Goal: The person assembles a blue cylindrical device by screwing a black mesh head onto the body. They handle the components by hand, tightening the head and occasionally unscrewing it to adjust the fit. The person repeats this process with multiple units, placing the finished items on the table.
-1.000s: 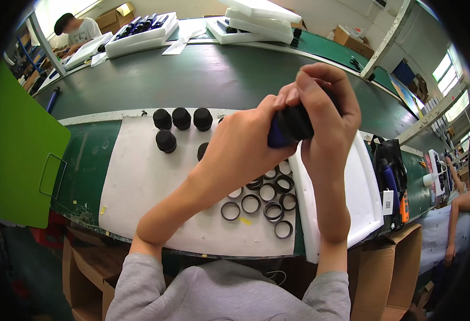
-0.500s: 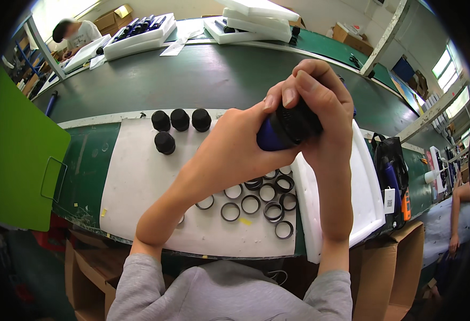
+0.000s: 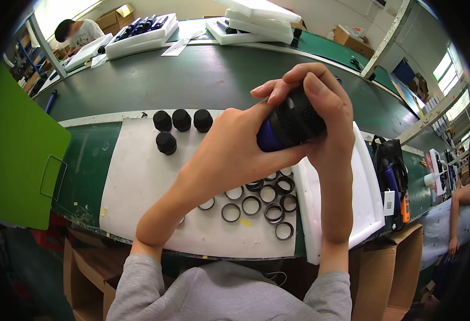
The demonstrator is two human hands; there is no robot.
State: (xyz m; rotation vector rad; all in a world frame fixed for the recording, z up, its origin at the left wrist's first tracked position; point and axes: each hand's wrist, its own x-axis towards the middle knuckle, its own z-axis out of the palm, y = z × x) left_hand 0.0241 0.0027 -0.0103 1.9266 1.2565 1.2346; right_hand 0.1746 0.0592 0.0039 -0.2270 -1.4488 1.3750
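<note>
Head view: black cap (image 3: 301, 116) in right hand (image 3: 330, 109) more exposed than earlier.

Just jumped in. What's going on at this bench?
A person in grey sleeves is holding a blue-and-black cylinder up over the bench with both bare hands. The left hand grips around its blue part; the right hand wraps the black ribbed end. Below, four black caps stand on a white sheet, with loose black rings nearer the person.
</note>
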